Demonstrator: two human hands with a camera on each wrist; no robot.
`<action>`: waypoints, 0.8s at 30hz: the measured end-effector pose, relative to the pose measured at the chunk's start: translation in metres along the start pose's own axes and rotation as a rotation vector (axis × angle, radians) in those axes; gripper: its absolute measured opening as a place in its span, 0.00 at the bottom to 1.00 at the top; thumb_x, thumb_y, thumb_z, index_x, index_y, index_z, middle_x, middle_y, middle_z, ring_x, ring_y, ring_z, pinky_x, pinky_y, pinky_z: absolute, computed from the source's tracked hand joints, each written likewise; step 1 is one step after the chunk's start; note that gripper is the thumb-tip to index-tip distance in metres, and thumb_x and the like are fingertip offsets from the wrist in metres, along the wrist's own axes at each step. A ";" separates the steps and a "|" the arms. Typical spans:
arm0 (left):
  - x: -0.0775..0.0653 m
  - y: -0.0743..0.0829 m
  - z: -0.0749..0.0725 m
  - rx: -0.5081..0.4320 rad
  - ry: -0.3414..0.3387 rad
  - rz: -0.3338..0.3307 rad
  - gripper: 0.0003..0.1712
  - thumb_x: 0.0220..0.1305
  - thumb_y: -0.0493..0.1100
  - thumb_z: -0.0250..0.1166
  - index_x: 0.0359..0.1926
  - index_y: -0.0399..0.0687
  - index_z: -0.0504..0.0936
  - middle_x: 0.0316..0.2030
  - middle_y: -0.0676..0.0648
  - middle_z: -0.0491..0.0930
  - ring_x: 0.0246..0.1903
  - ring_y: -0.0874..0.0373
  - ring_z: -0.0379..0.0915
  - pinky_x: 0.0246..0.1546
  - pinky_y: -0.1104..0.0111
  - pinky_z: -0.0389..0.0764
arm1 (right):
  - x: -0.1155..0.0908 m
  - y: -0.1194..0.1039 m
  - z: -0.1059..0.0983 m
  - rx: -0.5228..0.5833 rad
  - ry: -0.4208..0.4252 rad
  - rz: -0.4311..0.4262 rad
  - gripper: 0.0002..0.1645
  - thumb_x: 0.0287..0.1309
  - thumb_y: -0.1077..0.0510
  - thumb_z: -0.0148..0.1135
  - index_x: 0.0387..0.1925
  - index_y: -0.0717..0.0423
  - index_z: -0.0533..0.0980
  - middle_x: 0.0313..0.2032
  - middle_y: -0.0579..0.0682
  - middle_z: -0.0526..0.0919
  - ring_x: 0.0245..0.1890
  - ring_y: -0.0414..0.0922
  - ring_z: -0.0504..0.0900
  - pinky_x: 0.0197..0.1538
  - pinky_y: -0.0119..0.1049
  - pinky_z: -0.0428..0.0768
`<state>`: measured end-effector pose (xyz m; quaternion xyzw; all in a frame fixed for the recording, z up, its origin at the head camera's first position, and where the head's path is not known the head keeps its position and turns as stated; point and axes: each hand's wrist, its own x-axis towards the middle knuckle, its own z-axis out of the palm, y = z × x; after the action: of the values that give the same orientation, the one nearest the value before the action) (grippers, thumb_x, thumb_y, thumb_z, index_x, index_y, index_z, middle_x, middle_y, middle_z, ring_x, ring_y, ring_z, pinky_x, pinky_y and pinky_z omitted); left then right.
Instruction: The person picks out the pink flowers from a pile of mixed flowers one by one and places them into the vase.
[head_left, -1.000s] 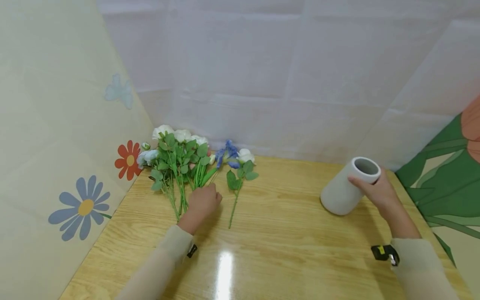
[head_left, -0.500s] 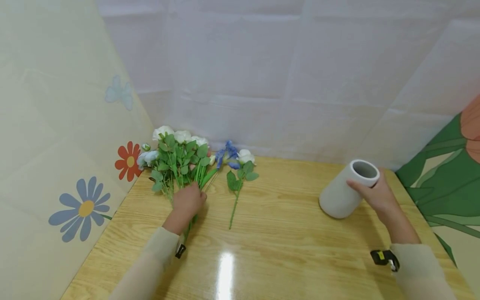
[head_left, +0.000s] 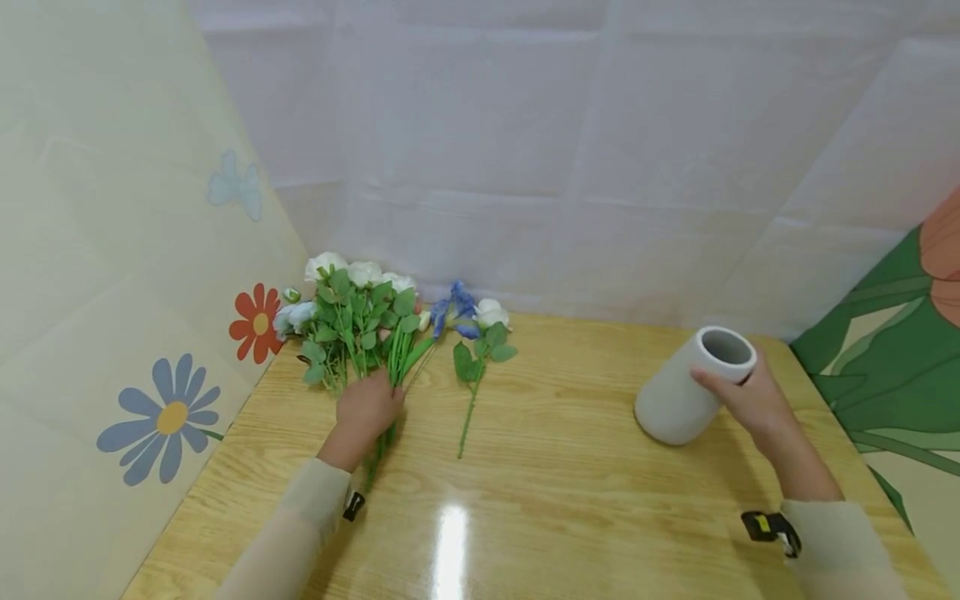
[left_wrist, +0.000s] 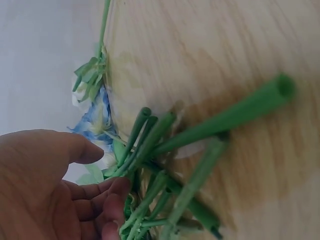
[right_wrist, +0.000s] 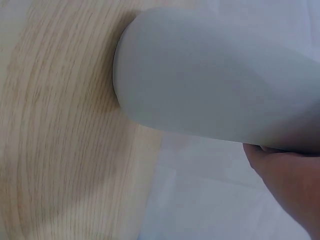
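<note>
While the right hand (head_left: 756, 404) grips the tilted white vase (head_left: 678, 400) near its rim at right, the left hand (head_left: 367, 410) is among the stems (left_wrist: 197, 184) at left.
I'd judge it early: no flower shows at the vase's mouth; the flower bunch (head_left: 360, 312) and a lone white rose (head_left: 491, 313), left of centre, lie on the table (head_left: 562, 450). The left thumb stands apart from bent fingers; whether they hold stems, I cannot tell. Broad open wood separates rose and vase; the backdrop (head_left: 525, 150) bounds the far edge.

The table (head_left: 570, 475) is of light wood, with a bright reflection (head_left: 450, 550). Behind it is a creased pale cloth (head_left: 480, 150). The left wall (head_left: 67, 267) bears a printed butterfly (head_left: 234, 187), red flower (head_left: 255, 323) and blue flower (head_left: 171, 418).
</note>
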<state>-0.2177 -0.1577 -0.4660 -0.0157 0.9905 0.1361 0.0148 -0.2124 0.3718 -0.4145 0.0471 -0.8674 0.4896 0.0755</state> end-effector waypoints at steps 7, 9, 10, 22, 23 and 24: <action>0.005 -0.003 0.006 0.005 0.035 0.005 0.20 0.74 0.54 0.59 0.40 0.38 0.78 0.24 0.42 0.78 0.24 0.44 0.78 0.24 0.52 0.79 | -0.006 -0.002 0.003 -0.027 0.001 0.040 0.30 0.69 0.54 0.65 0.64 0.36 0.61 0.49 0.31 0.68 0.46 0.29 0.69 0.42 0.21 0.72; 0.006 -0.003 0.008 0.000 0.051 0.006 0.20 0.74 0.54 0.59 0.41 0.38 0.79 0.25 0.42 0.79 0.25 0.43 0.79 0.25 0.51 0.80 | -0.008 -0.002 0.004 -0.032 0.006 0.049 0.31 0.68 0.54 0.65 0.66 0.38 0.60 0.49 0.31 0.68 0.46 0.29 0.69 0.42 0.21 0.71; 0.007 -0.003 0.009 -0.002 0.057 0.003 0.20 0.73 0.53 0.60 0.41 0.38 0.79 0.25 0.42 0.79 0.25 0.43 0.79 0.26 0.50 0.80 | -0.008 -0.003 0.004 -0.036 0.006 0.053 0.32 0.68 0.53 0.65 0.67 0.41 0.59 0.50 0.32 0.68 0.46 0.29 0.69 0.42 0.21 0.71; 0.009 -0.005 0.012 0.022 0.058 -0.011 0.21 0.74 0.49 0.61 0.49 0.32 0.78 0.25 0.40 0.78 0.24 0.43 0.79 0.26 0.51 0.82 | -0.014 -0.009 0.008 -0.081 0.006 0.132 0.51 0.69 0.48 0.64 0.75 0.66 0.44 0.60 0.56 0.64 0.48 0.32 0.66 0.44 0.28 0.69; 0.010 -0.005 0.012 0.022 0.059 -0.010 0.21 0.74 0.49 0.61 0.49 0.31 0.78 0.25 0.39 0.79 0.25 0.43 0.80 0.26 0.51 0.82 | -0.015 -0.009 0.008 -0.080 0.007 0.132 0.51 0.69 0.48 0.64 0.75 0.66 0.44 0.60 0.56 0.64 0.48 0.33 0.66 0.44 0.28 0.69; 0.010 -0.005 0.012 0.020 0.059 -0.009 0.20 0.74 0.48 0.61 0.49 0.31 0.78 0.25 0.39 0.79 0.25 0.42 0.79 0.26 0.51 0.82 | -0.015 -0.009 0.008 -0.080 0.008 0.132 0.51 0.69 0.48 0.64 0.75 0.66 0.44 0.60 0.56 0.64 0.48 0.33 0.66 0.44 0.28 0.69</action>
<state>-0.2271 -0.1596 -0.4788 -0.0240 0.9917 0.1257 -0.0137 -0.1972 0.3603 -0.4139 -0.0152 -0.8872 0.4587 0.0486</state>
